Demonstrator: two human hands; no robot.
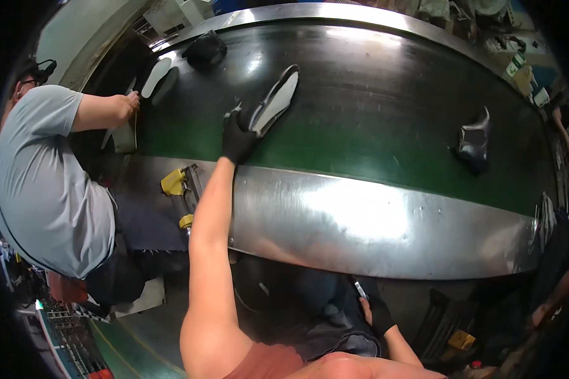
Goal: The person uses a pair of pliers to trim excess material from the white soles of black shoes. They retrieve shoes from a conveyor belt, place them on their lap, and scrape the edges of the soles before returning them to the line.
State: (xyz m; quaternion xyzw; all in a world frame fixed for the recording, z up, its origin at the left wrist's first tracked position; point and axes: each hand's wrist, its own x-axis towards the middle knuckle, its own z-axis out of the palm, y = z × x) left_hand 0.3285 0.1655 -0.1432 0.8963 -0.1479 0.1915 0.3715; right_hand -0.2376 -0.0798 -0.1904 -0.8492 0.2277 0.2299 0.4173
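My left hand (239, 140), in a black glove, reaches far over the belt. Its fingers are closed on the heel end of a dark shoe upper (278, 101), which lies with its pale underside facing up and its toe pointing away to the right. Low in the picture, by my lap, my right hand (378, 311) wears a black glove that leaves the thumb bare. It grips a small, light metal tool (360, 288); the rest of that tool is hidden. A yellow and black air stapler (181, 189) lies on the metal ledge beside my left forearm.
A wide black and green conveyor belt (373, 120) runs behind a shiny metal ledge (385, 221). A black boot-like upper (474, 142) rests at the right, another dark upper (205, 48) at the far left. A co-worker (54, 177) stands at left, hands near a pale-soled shoe (156, 77).
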